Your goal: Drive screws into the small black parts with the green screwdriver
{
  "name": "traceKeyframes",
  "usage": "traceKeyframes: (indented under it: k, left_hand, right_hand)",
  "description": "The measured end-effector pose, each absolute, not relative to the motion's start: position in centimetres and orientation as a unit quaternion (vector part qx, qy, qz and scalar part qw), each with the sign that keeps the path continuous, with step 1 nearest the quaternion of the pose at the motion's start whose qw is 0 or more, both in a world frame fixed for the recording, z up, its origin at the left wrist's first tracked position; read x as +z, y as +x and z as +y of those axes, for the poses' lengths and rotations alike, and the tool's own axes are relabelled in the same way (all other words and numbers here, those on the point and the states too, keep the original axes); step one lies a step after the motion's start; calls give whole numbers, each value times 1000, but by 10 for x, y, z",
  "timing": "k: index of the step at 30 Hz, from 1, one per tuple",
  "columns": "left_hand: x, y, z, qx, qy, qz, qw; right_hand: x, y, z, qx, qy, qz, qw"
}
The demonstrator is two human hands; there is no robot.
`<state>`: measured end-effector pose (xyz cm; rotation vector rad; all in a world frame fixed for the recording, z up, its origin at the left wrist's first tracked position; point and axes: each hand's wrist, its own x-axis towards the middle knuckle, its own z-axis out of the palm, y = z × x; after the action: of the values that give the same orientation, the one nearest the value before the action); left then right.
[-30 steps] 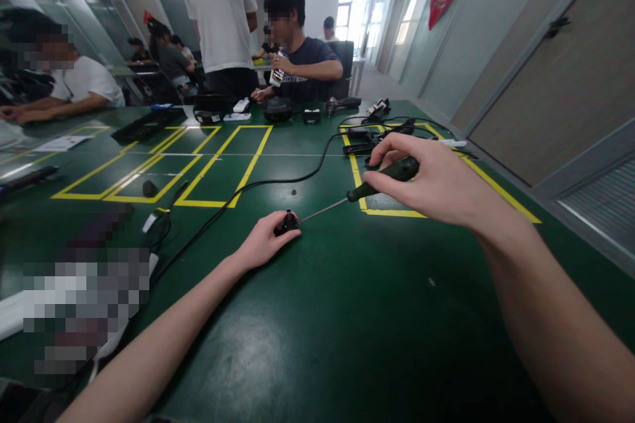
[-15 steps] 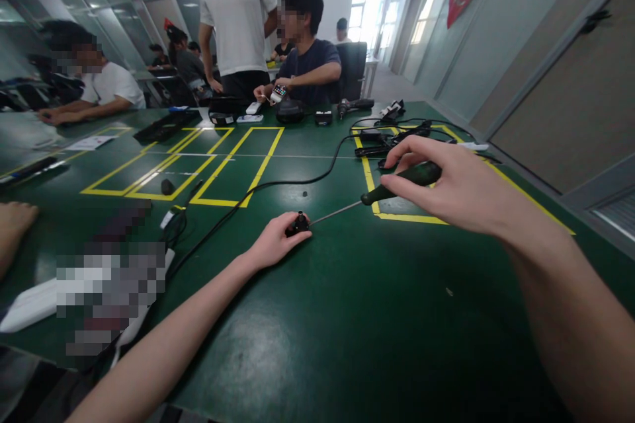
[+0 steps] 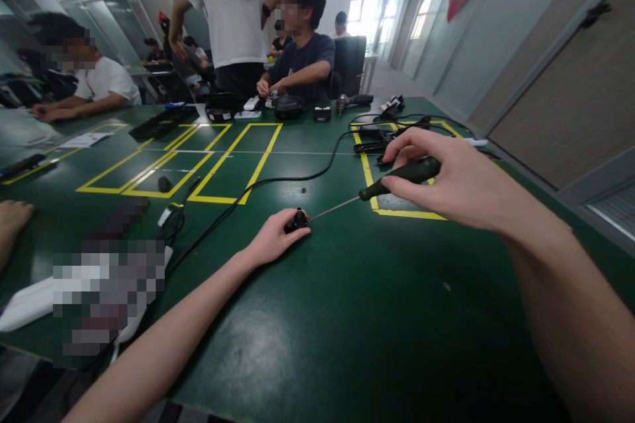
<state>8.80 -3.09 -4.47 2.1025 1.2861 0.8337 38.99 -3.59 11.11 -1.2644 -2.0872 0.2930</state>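
Note:
My left hand (image 3: 278, 236) pinches a small black part (image 3: 298, 220) against the green tabletop (image 3: 347, 317); a short post stands up from it, and its exact kind I cannot make out. In my right hand (image 3: 446, 178) is a screwdriver (image 3: 401, 178) with a dark green handle, held between thumb and fingers. Its thin metal shaft slants down to the left, and the tip meets the right side of the black part. Just behind the part lies a tiny dark piece (image 3: 303, 190).
A black cable (image 3: 278, 180) runs across the table behind my left hand. Yellow tape outlines (image 3: 248, 198) mark the surface. Black parts and cables (image 3: 377, 139) lie beyond my right hand. A power drill (image 3: 353, 101) rests farther back. Another person's hand (image 3: 14, 221) is at the left edge.
Both my hands, the screwdriver and the black part keep nearly the same places. The view has shifted slightly. Across the table, the standing person has changed arm posture, and the seated person's hands have lowered.

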Motion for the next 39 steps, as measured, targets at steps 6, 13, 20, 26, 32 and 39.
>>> traceKeyframes:
  k: [6, 13, 20, 26, 32, 39]
  left_hand:
    - [-44, 88, -31, 305, 779, 477, 270]
    - [-44, 88, -31, 304, 779, 475, 273]
    - [-44, 88, -30, 306, 780, 472, 273]
    - [-43, 89, -31, 307, 779, 476, 268]
    - [-41, 85, -31, 307, 778, 455, 308]
    - [-41, 85, -30, 307, 784, 472, 262]
  right_hand:
    - [115, 388, -35, 103, -531, -788, 294]
    - [113, 389, -35, 101, -498, -798, 324]
    - [114, 387, -35, 112, -483, -805, 325]
    - [113, 387, -34, 108, -492, -802, 322]
    - [114, 386, -34, 103, -492, -797, 336]
    - [119, 388, -36, 99, -502, -782, 355]
